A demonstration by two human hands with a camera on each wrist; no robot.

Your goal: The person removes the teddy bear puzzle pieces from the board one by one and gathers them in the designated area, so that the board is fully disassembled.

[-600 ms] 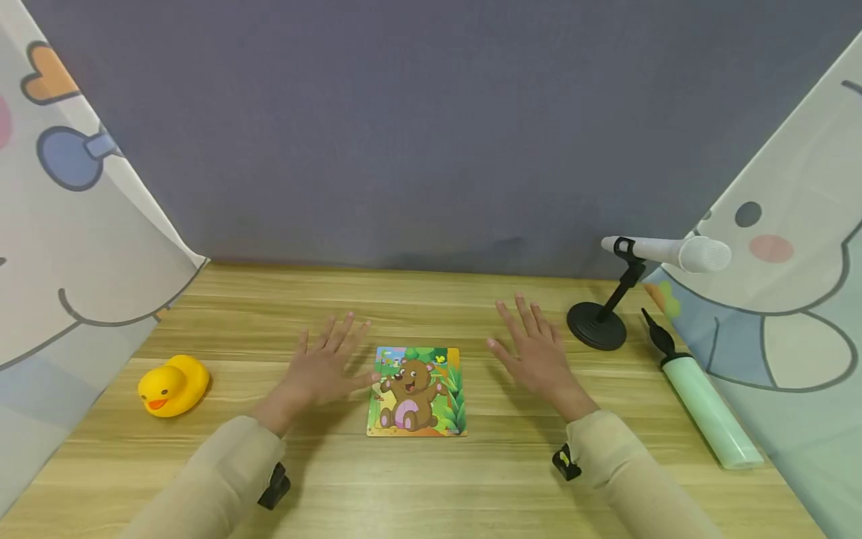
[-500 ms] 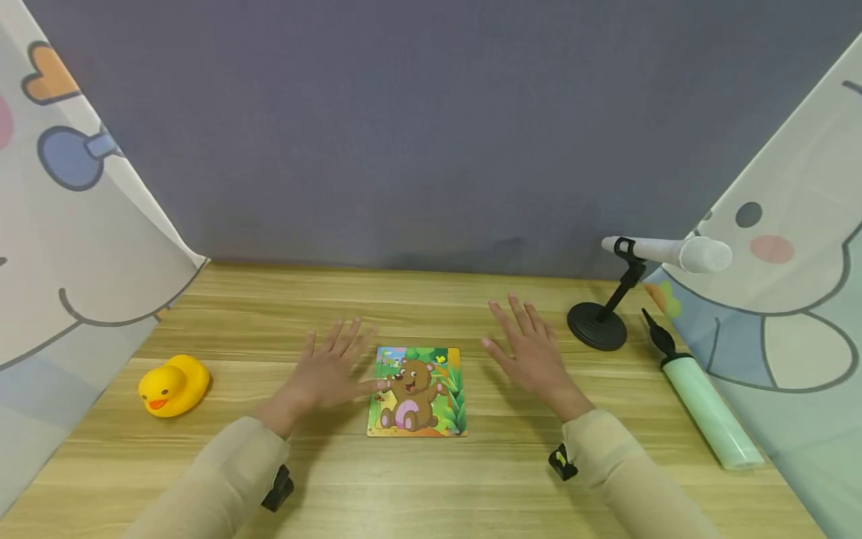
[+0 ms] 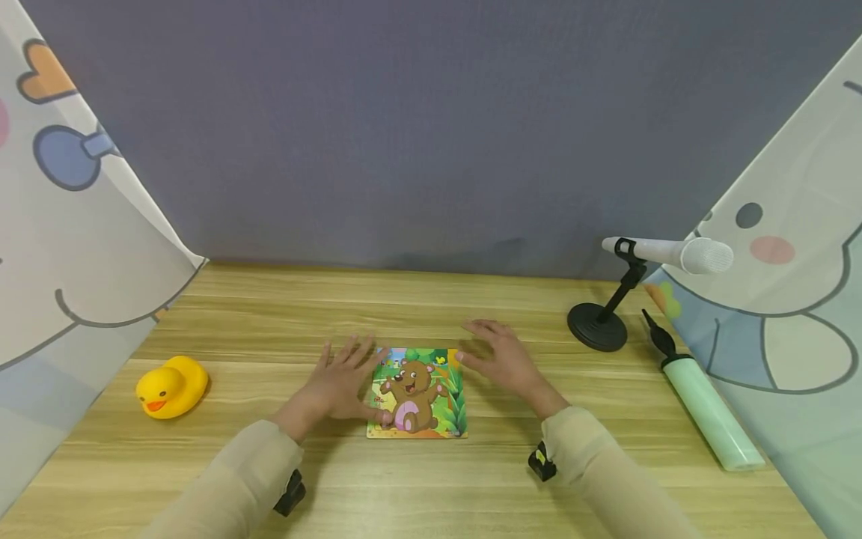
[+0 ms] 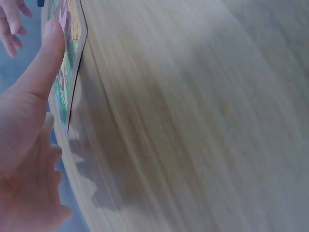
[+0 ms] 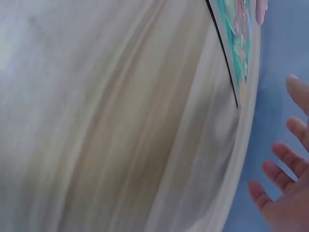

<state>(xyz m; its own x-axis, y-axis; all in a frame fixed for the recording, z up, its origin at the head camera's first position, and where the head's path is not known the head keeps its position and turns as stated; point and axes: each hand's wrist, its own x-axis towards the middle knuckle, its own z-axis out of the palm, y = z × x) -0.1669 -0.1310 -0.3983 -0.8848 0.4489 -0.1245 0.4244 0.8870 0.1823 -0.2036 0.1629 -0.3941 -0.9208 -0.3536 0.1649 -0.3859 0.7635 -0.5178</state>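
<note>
A square jigsaw puzzle (image 3: 420,404) with a brown bear picture lies flat at the middle of the table. My left hand (image 3: 340,385) is spread at its left side, with the thumb and a fingertip overlapping the puzzle in the head view. In the left wrist view the left thumb (image 4: 46,63) is stretched out over the puzzle (image 4: 72,53). At the puzzle's upper right corner, my right hand (image 3: 508,367) hovers with fingers loosely bent and nothing held. The right wrist view has the right hand's fingers (image 5: 285,159) apart from the puzzle's edge (image 5: 236,58).
A yellow rubber duck (image 3: 171,387) sits at the left of the wooden table (image 3: 404,494). At the right stand a white microphone (image 3: 673,253) on a black stand (image 3: 597,327) and, lying down, a pale green hand pump (image 3: 710,412). A grey panel (image 3: 417,135) rises behind.
Both hands have moved inward toward the puzzle. The left hand has shifted right, its thumb now over the puzzle's lower left; the right hand has come left and bent its fingers.
</note>
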